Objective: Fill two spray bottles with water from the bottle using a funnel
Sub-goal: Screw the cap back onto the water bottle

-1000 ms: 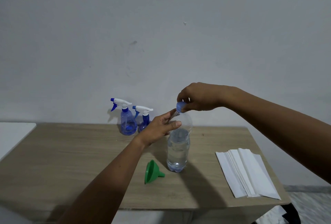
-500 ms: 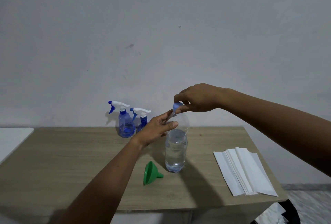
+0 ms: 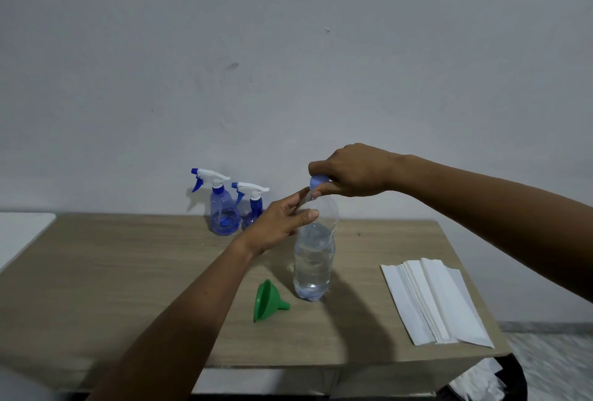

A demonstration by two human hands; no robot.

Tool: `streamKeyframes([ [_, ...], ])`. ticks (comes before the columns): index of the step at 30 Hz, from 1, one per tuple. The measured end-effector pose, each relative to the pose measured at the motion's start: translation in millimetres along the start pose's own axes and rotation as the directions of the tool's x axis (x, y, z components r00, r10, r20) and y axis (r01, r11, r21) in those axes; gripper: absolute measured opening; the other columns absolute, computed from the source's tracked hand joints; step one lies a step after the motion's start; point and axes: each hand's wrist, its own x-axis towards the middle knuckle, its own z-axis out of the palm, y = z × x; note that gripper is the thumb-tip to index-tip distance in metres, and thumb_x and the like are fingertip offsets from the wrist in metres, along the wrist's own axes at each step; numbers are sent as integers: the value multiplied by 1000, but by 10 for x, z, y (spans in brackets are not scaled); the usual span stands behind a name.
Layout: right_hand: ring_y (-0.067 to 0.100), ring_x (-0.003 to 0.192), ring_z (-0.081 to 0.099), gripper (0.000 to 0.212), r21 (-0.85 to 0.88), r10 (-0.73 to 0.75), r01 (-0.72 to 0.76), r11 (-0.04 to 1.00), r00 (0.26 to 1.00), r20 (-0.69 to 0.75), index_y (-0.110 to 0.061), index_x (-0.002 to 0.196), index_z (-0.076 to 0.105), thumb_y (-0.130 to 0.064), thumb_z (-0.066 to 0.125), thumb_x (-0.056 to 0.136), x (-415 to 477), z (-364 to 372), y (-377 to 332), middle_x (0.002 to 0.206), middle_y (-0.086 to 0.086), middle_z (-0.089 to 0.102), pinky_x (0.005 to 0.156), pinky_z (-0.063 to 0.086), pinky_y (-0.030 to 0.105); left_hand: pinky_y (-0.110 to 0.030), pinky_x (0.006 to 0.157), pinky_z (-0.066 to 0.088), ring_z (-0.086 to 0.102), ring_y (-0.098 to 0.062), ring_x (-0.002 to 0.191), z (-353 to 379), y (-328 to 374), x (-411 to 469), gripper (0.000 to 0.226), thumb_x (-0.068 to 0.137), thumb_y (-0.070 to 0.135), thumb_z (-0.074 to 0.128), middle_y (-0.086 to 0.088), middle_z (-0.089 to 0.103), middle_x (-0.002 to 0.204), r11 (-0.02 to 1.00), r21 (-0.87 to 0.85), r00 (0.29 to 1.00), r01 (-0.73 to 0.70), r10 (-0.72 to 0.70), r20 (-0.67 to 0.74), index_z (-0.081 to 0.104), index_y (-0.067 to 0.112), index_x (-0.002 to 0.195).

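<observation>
Pinching the half-hidden blue cap (image 3: 317,181), right hand (image 3: 353,173); left hand (image 3: 282,224), grip curled round the water bottle (image 3: 313,266).

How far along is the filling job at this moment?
Nothing looks finished. In hand: the right hand grips the blue cap of the water bottle; the left hand steadies it. Left: the larger spray bottle and smaller spray bottle have heads on; the funnel lies unused.

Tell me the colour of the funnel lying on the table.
Plain green. The funnel shows best in the head view, beside the water bottle.
</observation>
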Motion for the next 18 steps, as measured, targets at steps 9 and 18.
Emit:
streamKeyframes([
  [9, 27, 68, 50, 46, -45, 9, -12, 999, 998, -54, -27, 117, 48, -65, 25, 102, -114, 96, 15, 84, -4, 62, 65, 42, 35, -36, 104, 47, 51, 9, 127, -10, -1, 3, 61, 96, 38, 64, 25, 46, 151, 1000, 2, 1000, 5, -5, 12, 39, 43, 151],
  [18, 19, 62, 46, 38, 42, 61, -60, 997, 998, -24, -24, 109, 46, -59, 34, 104, -111, 108, -40, 69, -8, 48, 63, 32, 34, -27, 95, 49, 53, 13, 123, -6, 13, -14, 61, 98, 35, 63, 25, 46, 151, 1000, 1, 1000, 1, -1, 15, 38, 40, 152],
])
